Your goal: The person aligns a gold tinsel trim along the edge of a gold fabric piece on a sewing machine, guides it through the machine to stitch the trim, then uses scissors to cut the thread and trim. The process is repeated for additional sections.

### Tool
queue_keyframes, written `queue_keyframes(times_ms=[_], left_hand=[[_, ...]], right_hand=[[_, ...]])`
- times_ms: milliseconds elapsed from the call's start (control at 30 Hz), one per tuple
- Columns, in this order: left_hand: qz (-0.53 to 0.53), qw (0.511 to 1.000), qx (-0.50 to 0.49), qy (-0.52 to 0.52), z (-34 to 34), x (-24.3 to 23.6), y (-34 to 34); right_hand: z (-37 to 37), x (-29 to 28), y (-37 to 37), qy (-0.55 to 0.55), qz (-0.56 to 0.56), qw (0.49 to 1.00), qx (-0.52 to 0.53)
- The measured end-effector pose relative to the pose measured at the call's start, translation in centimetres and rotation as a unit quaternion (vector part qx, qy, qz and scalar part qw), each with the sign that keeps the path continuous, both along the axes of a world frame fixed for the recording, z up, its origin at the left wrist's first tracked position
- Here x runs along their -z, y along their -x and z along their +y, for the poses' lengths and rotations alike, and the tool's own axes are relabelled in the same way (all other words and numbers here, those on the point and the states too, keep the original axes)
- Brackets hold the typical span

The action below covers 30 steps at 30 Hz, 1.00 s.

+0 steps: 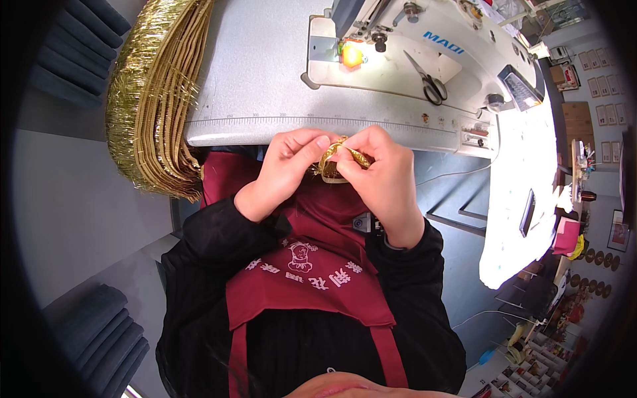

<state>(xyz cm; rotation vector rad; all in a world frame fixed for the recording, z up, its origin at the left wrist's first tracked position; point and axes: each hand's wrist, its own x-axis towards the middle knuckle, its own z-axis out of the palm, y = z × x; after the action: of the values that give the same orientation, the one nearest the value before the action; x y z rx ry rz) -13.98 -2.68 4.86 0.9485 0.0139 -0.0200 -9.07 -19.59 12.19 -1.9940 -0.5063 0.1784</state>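
Both my hands meet just in front of the sewing table's near edge, over the lap of a maroon apron. My left hand [282, 169] pinches one part of a narrow, shiny gold trim [330, 161] between thumb and forefinger. From the other side my right hand [383, 176] grips the same trim, its fingertips almost touching the left ones. A small loop of it hangs below the fingertips. The fingers partly hide the trim, so its ends cannot be made out.
A thick folded bundle of gold tinsel fringe [156, 99] drapes over the table's left end. A white sewing machine [424, 30] stands at the back right, a small orange-yellow object [352, 56] near its needle. Black-handled scissors [432, 87] lie on its bed. White cloth [514, 219] covers a surface at right.
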Motion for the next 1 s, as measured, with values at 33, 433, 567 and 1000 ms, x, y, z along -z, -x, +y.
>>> queue_keyframes(times_ms=[33, 433, 567, 1000], left_hand=[[-0.012, 1.000, -0.001, -0.012, -0.1, 0.0, 0.1], [-0.020, 0.993, 0.037, -0.107, 1.1, 0.1, 0.2], [-0.011, 0.991, 0.056, -0.124, 2.3, -0.5, -0.2], [-0.058, 0.904, -0.013, -0.424, 9.6, -7.7, 1.6]], right_hand=[[0.0, 0.0, 0.0, -0.007, 0.014, 1.000, 0.001], [-0.8, 1.3, -1.1, -0.071, 0.143, 0.986, -0.044], [-0.8, 3.4, -2.3, -0.115, 0.133, 0.978, -0.117], [1.3, 3.3, -4.0, -0.177, 0.334, 0.898, -0.225]])
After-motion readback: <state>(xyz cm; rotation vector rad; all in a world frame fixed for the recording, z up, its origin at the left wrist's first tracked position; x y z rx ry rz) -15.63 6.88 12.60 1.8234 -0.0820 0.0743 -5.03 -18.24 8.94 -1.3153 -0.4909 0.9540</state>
